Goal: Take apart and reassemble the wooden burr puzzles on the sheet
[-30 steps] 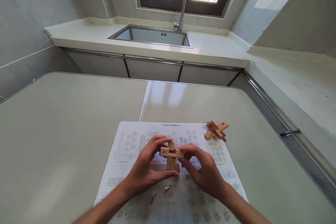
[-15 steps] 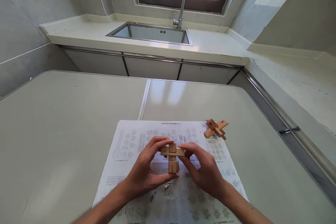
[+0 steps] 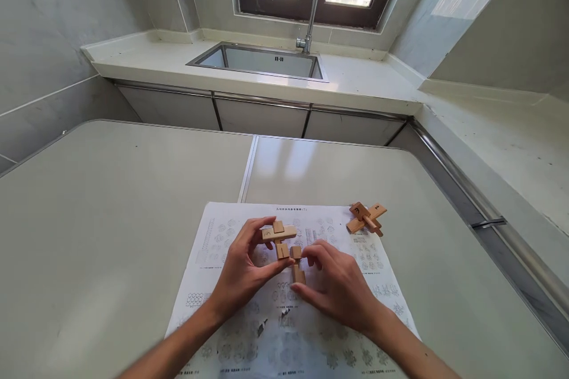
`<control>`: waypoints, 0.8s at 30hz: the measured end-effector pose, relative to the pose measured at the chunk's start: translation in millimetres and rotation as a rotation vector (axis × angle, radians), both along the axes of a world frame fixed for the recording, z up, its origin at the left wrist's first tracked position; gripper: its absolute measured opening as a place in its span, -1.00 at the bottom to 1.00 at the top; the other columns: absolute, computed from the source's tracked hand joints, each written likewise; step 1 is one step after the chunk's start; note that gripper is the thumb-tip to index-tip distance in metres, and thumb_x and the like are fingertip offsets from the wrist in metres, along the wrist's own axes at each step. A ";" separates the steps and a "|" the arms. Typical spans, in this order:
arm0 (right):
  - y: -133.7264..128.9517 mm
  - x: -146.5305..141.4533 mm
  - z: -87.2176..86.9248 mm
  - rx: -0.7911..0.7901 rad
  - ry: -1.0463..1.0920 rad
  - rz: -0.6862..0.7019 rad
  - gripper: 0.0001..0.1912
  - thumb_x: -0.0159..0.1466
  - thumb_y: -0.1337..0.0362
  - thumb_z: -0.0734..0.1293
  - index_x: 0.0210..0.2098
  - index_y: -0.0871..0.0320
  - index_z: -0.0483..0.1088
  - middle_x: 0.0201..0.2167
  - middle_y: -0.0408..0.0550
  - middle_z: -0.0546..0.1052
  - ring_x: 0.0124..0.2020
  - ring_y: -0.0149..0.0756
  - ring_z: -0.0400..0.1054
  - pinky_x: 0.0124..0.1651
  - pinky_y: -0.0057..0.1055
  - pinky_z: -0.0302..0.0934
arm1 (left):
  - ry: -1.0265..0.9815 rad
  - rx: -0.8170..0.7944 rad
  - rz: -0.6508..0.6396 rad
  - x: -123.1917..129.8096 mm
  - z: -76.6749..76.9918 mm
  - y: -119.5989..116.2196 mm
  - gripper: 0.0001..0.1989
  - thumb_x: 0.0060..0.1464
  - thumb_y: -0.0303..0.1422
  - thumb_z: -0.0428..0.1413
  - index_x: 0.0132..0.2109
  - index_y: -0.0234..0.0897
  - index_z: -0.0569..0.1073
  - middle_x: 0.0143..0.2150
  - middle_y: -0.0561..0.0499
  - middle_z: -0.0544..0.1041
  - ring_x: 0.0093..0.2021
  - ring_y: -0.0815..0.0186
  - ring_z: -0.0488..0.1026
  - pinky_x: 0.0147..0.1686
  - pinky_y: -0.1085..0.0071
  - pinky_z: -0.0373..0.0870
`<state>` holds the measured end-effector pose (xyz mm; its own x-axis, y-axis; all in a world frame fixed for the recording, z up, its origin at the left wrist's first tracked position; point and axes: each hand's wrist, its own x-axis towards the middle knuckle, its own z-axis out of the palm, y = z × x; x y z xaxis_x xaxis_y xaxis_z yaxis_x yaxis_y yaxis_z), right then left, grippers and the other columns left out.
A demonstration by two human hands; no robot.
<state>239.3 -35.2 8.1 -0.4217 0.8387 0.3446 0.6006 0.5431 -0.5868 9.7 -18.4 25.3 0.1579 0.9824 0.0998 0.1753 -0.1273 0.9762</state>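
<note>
My left hand is closed around some joined wooden puzzle pieces, thumb below and fingers above. They form a small cross, with marks on two faces that look like numbers. My right hand pinches a separate notched wooden puzzle piece, thumb at its lower end and fingers by its upper end. That piece stands roughly upright just right of the cross, close to my left thumb tip. Both hands are above a printed sheet covered with small diagrams.
Another set of crossed wooden pieces, some numbered, lies on the sheet's upper right corner. The sheet rests on a pale table with a seam down it. Beyond are a counter, a sink and a tap.
The notched piece has come apart from the cross and is now in my right hand. My left hand has moved the cross slightly up and left. The view has shifted a little.
</note>
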 end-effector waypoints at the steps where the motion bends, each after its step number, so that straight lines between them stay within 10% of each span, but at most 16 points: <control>1: -0.8 -0.8 -1.1 0.021 -0.054 0.013 -0.67 0.29 0.13 0.50 -0.07 0.06 0.36 -0.25 -0.06 0.53 -0.30 -0.16 0.49 -0.30 -0.29 0.39 | 0.007 -0.005 0.018 -0.3 -1.1 0.5 -0.39 0.10 -0.33 0.43 0.26 -0.02 0.44 0.18 -0.02 0.50 0.09 0.13 0.58 0.16 0.14 0.56; 24: -1.4 5.3 -1.6 0.104 0.154 0.017 -0.83 0.52 0.37 0.30 0.08 0.08 0.37 -0.33 -0.11 0.61 -0.45 -0.31 0.48 -0.39 -0.41 0.36 | 0.273 0.366 -0.181 3.4 -1.2 -7.9 -0.33 0.18 -0.53 0.31 0.33 0.00 0.31 0.18 -0.08 0.46 0.13 0.10 0.53 0.09 0.15 0.60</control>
<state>244.6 -36.6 6.5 -0.3707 0.7887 0.4905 0.4981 0.6146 -0.6117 13.0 -26.2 24.1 0.3913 0.8451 0.3642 0.3624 -0.5053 0.7831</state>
